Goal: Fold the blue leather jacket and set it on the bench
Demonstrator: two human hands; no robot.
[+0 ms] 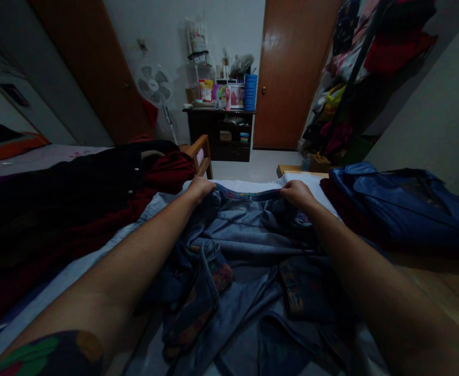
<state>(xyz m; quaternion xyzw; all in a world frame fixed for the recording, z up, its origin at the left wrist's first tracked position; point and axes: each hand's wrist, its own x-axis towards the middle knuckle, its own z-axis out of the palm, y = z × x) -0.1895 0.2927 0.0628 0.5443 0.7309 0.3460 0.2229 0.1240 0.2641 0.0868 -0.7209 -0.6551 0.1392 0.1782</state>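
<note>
A blue denim jacket (241, 230) with colourful embroidered trim lies spread out in front of me, its collar at the far end. My left hand (201, 189) is closed on the left end of the collar. On the right end, my right hand (297, 193) grips it too, so the collar stretches between them. The sleeves and cuffs lie loosely folded toward me, with patterned cuffs showing. Beneath the jacket is a pale blue cloth (249, 185). The fingertips of both hands are partly hidden by the fabric.
Dark and maroon clothes (76, 209) are heaped at the left. On the right sits a folded blue jacket (402, 203) on maroon cloth. Farther off are a wooden chair (203, 152), a standing fan (155, 86), a dark cabinet (219, 133) and a rack of hanging clothes (394, 52).
</note>
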